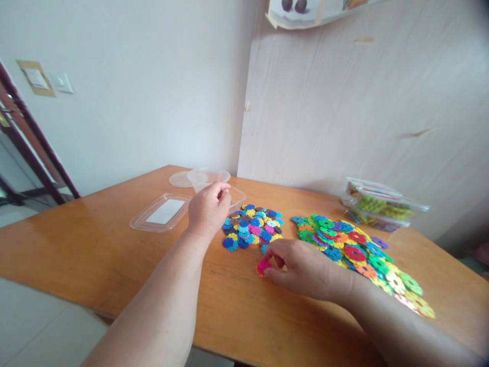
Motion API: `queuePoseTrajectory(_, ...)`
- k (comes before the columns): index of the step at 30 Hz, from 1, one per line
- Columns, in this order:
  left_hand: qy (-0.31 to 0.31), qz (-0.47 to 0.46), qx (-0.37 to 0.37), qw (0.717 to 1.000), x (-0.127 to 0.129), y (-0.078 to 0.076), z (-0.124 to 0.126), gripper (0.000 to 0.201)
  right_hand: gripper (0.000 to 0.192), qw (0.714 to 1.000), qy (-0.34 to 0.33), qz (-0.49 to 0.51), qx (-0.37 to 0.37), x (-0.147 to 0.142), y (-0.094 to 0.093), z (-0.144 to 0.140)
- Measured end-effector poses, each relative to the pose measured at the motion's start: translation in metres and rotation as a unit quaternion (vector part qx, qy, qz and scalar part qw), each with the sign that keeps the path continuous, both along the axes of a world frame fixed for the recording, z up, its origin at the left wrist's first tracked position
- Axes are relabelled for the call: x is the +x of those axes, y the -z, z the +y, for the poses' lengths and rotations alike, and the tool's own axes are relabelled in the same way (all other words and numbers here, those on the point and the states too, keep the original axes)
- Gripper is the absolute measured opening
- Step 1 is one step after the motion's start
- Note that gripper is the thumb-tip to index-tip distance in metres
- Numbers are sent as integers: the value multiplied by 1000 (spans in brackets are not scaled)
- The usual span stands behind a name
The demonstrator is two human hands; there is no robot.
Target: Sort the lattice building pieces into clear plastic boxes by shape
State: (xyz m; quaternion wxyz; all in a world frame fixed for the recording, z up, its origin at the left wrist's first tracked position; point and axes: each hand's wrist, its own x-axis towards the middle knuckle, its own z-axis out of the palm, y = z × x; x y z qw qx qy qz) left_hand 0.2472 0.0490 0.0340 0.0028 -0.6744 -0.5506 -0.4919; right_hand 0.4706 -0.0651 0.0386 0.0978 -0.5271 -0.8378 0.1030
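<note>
My right hand [300, 265] pinches a pink notched plastic disc [263, 265] between thumb and fingers, low over the table. A sliver of yellow shows at the pink disc's lower edge. My left hand [209, 208] is closed, thumb against curled fingers, in front of a clear round tub [202, 176]; whatever it may hold is hidden. Just beyond my right hand lies a pile of small notched discs [254, 224] in blue, pink, yellow and brown. Farther right, a pile of larger notched discs [355, 252] spreads in green, red, orange, yellow and blue.
On the left of the wooden table [114, 260] lies a clear rectangular lid [162, 211] with a white label. A round lid [179, 179] rests by the tub. Clear packed boxes [378, 204] are stacked at the back right, near the wall [324, 127].
</note>
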Motion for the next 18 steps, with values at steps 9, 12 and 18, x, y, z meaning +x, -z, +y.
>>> queuePoseTrajectory(9, 4, 2, 5, 1000, 0, 0, 0, 27, 17, 1000, 16, 9, 13, 6, 1, 9)
queuePoseTrajectory(12, 3, 2, 5, 1000, 0, -1, -1, 26, 20, 1000, 8, -4, 17, 9, 3, 14)
queuePoseTrajectory(18, -3, 3, 7, 1000, 0, -2, -1, 25, 22, 1000, -6, -12, 15, 11, 5, 15)
